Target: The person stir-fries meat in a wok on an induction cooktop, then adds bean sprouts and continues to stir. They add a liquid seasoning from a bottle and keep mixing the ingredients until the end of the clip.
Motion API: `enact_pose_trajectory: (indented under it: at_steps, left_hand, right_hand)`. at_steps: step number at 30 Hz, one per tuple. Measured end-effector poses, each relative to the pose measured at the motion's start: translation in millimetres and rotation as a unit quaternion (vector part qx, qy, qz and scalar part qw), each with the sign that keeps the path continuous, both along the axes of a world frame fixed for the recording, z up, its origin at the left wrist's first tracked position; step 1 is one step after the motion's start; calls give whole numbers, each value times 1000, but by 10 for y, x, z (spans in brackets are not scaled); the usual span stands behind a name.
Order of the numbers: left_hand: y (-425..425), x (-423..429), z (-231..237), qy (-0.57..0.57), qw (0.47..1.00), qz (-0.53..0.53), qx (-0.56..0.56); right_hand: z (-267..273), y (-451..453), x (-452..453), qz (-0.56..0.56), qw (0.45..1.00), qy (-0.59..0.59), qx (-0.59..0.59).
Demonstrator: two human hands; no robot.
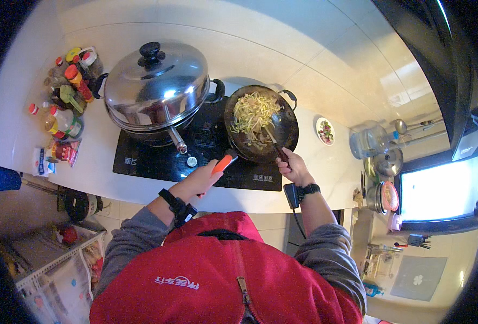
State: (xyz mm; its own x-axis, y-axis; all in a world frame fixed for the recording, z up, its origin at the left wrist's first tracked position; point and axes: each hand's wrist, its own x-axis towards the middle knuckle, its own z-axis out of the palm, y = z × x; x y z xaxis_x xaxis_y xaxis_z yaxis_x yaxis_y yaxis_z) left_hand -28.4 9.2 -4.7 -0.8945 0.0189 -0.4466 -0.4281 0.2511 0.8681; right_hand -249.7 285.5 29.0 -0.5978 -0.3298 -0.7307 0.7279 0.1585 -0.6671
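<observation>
My left hand (198,177) is closed around the orange handle (222,163) of a dark wok (288,128). The wok stands on the right part of a black glass cooktop (158,166). Inside it lies a heap of pale yellow-green strands of food (254,111), perhaps bean sprouts, mostly on the far left side, with browner bits nearer me. In my right hand (297,168) is a spatula (277,146) with a dark handle. Its metal end reaches into the wok at the near edge of the heap, where the food partly hides its tip.
A large lidded steel pot (153,97) stands left of the wok, its long handle (177,139) pointing towards me. Seasoning bottles (68,121) crowd the counter's left end. To the right are a small plate of chopped food (325,131) and a clear water jug (369,142).
</observation>
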Motion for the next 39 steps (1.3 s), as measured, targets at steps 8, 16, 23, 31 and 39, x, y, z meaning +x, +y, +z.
enact_pose_trajectory:
  at_steps: [8, 16, 23, 31, 39]
  left_hand:
    - [14, 2, -45, -16, 1000, 6, -6]
    - [1, -14, -137, 3, 1000, -9, -20]
    - [23, -14, -130, 2, 1000, 0, -20]
    - [40, 18, -38, 9, 1000, 5, -4]
    - [41, 15, -44, 8, 1000, -1, -15]
  right_hand:
    - [717, 43, 347, 90, 992, 77, 39]
    - [599, -143, 204, 189, 848, 376, 322]
    - [404, -159, -167, 229, 700, 553, 389]
    - [552, 147, 516, 341, 604, 553, 461]
    - [1610, 274, 858, 475, 601, 452, 457]
